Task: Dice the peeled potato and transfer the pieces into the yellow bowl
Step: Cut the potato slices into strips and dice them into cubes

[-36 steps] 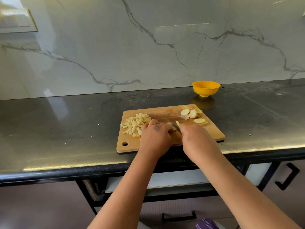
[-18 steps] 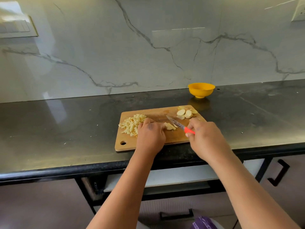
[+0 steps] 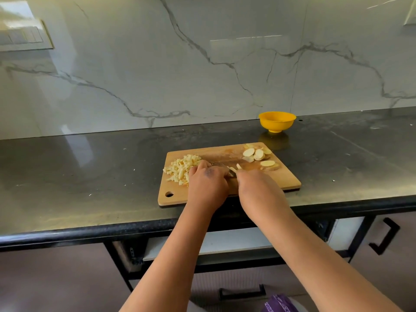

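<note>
the left hand (image 3: 208, 184) is curling over potato strips (image 3: 234, 169) at the middle of the cutting board (image 3: 286, 181), pinning them. the right hand (image 3: 252, 185) is gripping a knife (image 3: 222, 165), blade beside the left fingers. diced potato (image 3: 181, 168) is lying piled at the board's left, slices (image 3: 255, 154) at its far right. the yellow bowl (image 3: 276, 121) is sitting on the counter (image 3: 90, 165) behind
</note>
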A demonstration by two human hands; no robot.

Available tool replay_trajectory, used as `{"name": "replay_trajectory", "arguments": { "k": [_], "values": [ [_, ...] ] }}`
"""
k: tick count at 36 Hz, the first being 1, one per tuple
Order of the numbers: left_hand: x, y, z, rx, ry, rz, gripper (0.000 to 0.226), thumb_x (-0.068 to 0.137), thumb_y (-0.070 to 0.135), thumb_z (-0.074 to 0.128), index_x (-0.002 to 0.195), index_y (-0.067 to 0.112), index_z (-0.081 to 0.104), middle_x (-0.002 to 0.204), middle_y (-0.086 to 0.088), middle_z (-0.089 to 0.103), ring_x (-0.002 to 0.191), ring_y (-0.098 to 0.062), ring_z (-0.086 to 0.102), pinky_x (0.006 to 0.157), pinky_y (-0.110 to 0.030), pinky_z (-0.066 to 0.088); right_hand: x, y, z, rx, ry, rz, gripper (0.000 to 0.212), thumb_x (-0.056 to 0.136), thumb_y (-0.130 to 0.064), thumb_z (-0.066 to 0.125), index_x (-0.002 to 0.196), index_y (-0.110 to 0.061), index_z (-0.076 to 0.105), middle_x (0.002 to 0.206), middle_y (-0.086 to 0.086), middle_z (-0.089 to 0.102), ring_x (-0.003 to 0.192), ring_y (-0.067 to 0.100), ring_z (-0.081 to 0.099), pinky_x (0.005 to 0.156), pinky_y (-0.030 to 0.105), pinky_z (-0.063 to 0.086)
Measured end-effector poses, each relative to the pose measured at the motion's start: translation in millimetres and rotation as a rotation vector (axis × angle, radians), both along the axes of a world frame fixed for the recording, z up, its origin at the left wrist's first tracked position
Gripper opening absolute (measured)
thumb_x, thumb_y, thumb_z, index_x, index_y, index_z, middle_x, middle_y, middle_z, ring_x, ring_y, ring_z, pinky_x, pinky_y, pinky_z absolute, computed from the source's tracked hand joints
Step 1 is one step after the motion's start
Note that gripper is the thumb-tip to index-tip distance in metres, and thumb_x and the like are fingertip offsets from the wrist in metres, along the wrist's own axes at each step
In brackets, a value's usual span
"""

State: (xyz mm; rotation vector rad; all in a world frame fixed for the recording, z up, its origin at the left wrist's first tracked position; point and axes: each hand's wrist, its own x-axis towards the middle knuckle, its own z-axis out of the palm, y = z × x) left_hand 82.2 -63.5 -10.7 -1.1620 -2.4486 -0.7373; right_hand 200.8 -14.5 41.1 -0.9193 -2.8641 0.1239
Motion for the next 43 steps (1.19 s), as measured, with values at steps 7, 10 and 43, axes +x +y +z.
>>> {"name": "replay_trajectory", "arguments": {
  "k": [7,10,43],
  "values": [
    [-0.6,-1.9,3.4,-0.057,0.000,-0.024,0.038,0.096,0.014,0.037,0.106,0.025,0.072,0.099,0.001,0.068,0.107,-0.021,0.044,0.090,-0.037,0.030,46.5,28.1,20.8,-0.133,0.007,-0.048,0.004,0.094,-0.019,0.060,0.095,-0.016,0.061,0.089,0.003,0.059,0.083,0.020,0.059,0.068,0.028,0.049],
    [-2.1,-1.1,3.9,-0.027,-0.040,-0.052,0.040,0.096,0.011,0.037,0.108,0.024,0.073,0.102,-0.001,0.066,0.109,-0.021,0.043,0.094,-0.039,0.032,70.0,51.3,31.1,-0.325,0.145,-0.008,0.011,0.091,-0.027,0.067,0.081,-0.024,0.064,0.074,-0.006,0.070,0.068,0.009,0.062,0.060,0.026,0.046],
    [-5.7,25.0,23.7,-0.109,-0.216,-0.236,0.038,0.095,0.038,0.060,0.128,0.020,0.063,0.143,0.002,0.054,0.133,-0.017,0.045,0.109,-0.029,0.033,2.8,104.2,-54.6,-0.403,0.928,0.069,0.007,0.094,-0.030,0.063,0.096,-0.024,0.062,0.072,-0.011,0.069,0.064,0.005,0.062,0.057,0.021,0.050]
  ]
}}
